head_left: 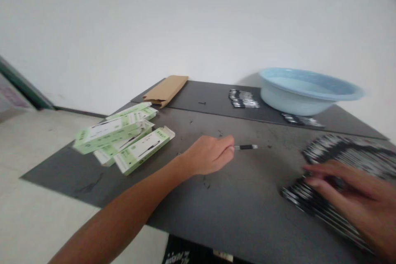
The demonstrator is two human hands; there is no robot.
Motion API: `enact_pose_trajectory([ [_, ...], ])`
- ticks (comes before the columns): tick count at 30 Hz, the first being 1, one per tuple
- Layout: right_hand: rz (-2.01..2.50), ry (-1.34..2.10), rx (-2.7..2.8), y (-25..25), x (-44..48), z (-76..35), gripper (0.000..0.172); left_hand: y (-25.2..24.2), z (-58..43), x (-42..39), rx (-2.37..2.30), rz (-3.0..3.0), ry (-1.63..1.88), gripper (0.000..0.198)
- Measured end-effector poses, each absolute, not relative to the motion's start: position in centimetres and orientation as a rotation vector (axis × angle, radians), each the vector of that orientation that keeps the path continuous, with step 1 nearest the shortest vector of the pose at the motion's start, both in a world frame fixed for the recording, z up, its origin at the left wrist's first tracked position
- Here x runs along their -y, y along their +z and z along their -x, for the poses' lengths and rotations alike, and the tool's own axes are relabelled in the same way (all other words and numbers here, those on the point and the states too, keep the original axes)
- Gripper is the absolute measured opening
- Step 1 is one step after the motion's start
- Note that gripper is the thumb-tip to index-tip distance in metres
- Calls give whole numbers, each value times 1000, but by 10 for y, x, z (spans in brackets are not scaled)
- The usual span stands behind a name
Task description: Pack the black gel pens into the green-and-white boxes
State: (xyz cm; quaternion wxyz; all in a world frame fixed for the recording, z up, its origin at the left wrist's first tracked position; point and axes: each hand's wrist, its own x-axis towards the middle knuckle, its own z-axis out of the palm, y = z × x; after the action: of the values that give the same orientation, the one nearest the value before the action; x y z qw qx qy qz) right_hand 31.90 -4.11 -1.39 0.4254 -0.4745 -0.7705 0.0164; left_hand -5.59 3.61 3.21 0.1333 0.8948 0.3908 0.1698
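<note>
Nearest, the right hand (349,198) lies with fingers stretched out flat on a heap of pens (343,154), gripping none; the heap spreads beyond and beside it over the dark table (216,202). Further in, the left hand (210,154) is closed on one end of a single pen (246,147), which sticks out past its fingertips toward the heap, well apart from it. Left of that hand lie stacked green-and-white boxes (123,138); the nearest has an open flap, its inside hidden. Beyond lies a flat brown carton (166,89). Farthest right stands a blue basin (306,90), its contents not visible, with smaller batches of pens (243,99) beside it.
</note>
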Motion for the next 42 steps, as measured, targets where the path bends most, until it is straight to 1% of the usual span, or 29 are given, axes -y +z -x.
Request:
enact_pose_trajectory([
  [1,1190,146,1918,0,40,-302,36,31,54,-34,-1113,-2579,513,27],
  [2,1185,263,1925,13,37,-285,43,29,52,-33,-1089,-2563,538,28],
  [4,1181,512,1919,32,29,-254,65,26,49,-30,-1021,-2547,576,30],
  [5,1187,625,1910,39,25,-240,67,24,47,-29,-991,-2545,601,31],
  [6,1170,700,1912,43,21,-228,63,22,46,-28,-965,-2546,626,31],
  [7,1154,738,1925,46,18,-218,54,21,45,-27,-944,-2547,653,32],
  [9,1094,737,1943,50,12,-204,36,17,44,-25,-912,-2549,697,33],
  [10,1061,716,1940,51,10,-198,30,15,43,-25,-907,-2549,715,35],
  [14,920,647,1893,55,4,-188,25,10,43,-25,-897,-2576,815,41],
  [19,956,706,1776,70,-4,-217,28,7,50,-31,-876,-2528,1057,38],
  [21,1036,574,1790,82,-17,-247,34,5,53,-34,-879,-2517,1113,38],
  [23,1185,325,1864,96,-40,-285,43,3,55,-37,-885,-2534,1141,36],
  [25,1322,171,1872,111,-71,-324,46,0,56,-38,-903,-2563,1158,34],
  [27,1423,30,1866,125,-107,-358,44,-3,57,-37,-923,-2595,1168,34],
  [30,1555,-148,1926,139,-167,-395,29,-9,57,-35,-939,-2650,1168,35],
  [32,1642,-210,1993,141,-206,-409,23,-12,58,-34,-965,-2680,1155,35],
  [37,1801,-279,2081,125,-277,-423,29,-15,63,-38,-1047,-2742,1146,34],
  [42,1745,-438,2037,114,-284,-426,30,-12,66,-42,-1066,-2755,1105,34],
])
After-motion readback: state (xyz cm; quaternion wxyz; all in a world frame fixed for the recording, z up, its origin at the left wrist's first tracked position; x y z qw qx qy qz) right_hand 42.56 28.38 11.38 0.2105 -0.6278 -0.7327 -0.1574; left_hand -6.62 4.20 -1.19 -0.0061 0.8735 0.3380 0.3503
